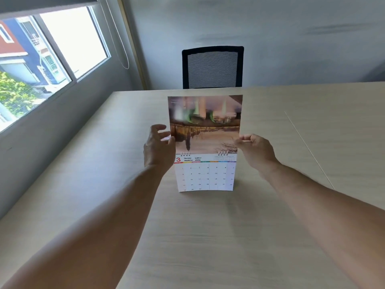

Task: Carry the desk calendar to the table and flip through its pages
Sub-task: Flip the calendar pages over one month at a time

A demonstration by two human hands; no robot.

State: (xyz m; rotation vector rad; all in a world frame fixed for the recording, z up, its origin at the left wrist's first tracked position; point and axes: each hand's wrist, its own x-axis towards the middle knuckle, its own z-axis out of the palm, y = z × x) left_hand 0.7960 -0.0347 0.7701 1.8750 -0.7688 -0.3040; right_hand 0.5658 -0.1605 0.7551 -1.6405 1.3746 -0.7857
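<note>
The desk calendar [205,176] stands on the pale wooden table [187,236] at the middle of the view, showing the March 2026 grid. One page with an upside-down photo [205,122] is raised straight up above the wire rings. My right hand [255,152] pinches the raised page's right edge between thumb and fingers. At the page's left edge my left hand [159,148] has its fingers spread, with the thumb touching the page near the rings.
A black mesh office chair [212,67] stands behind the table's far edge. A window [48,59] with a roller-blind cord is on the left wall. A thin seam runs across the table top on the right.
</note>
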